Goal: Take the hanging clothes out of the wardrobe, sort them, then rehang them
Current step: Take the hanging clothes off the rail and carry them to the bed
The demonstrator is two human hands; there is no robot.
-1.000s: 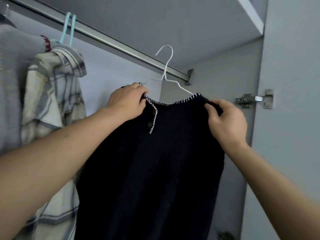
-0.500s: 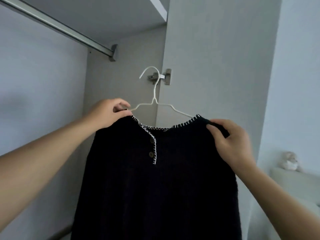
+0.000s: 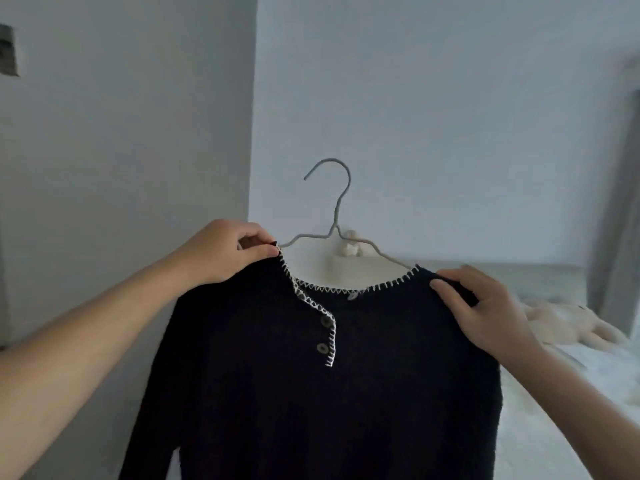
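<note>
Dark knit top [image 3: 311,393], white whipstitched neckline, on thin wire hanger [image 3: 337,216]. Left hand [image 3: 221,254] pinches one shoulder, right hand [image 3: 485,313] grips the other. Bed [image 3: 571,393] lies right.

You had one dark sweater [image 3: 311,393], one wire hanger [image 3: 341,202], three buttons on it, two hands, and two soft toys.

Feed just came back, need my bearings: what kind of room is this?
Most likely a bedroom: a bed with pale bedding and a soft toy lies on the right, and both hands hold a dark sweater on a wire hanger.
</note>
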